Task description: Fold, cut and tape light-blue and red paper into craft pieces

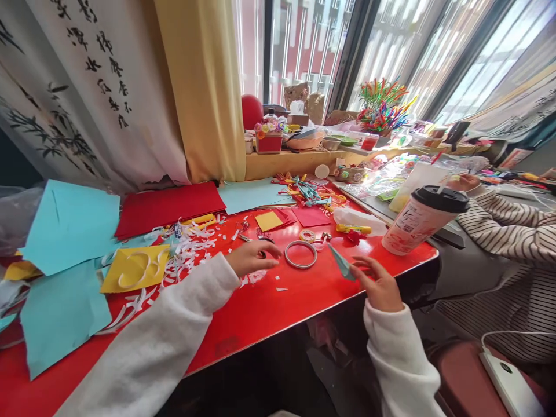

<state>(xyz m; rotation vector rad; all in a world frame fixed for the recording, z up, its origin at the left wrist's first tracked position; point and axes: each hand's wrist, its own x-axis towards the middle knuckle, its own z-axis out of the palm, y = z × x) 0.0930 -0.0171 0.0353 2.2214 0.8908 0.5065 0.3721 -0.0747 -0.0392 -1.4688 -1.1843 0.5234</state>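
My right hand (377, 282) pinches a small folded light-blue paper piece (342, 264) between its fingertips, over the table's front edge. My left hand (253, 256) is held over the red table (243, 324) with its fingers apart and nothing in them. Between the hands a grey ring (300, 255) lies flat on the table, just right of my left fingertips. Behind the ring are a small round patterned piece (307, 236), a yellow paper square (269, 220) and a yellow glue tube (354, 229).
A lidded paper cup (419, 223) stands at the table's right corner. White paper strips (186, 249), blue sheets (72, 226) and red sheets (171, 207) cover the left. A person in striped sleeves (499, 223) sits at the right.
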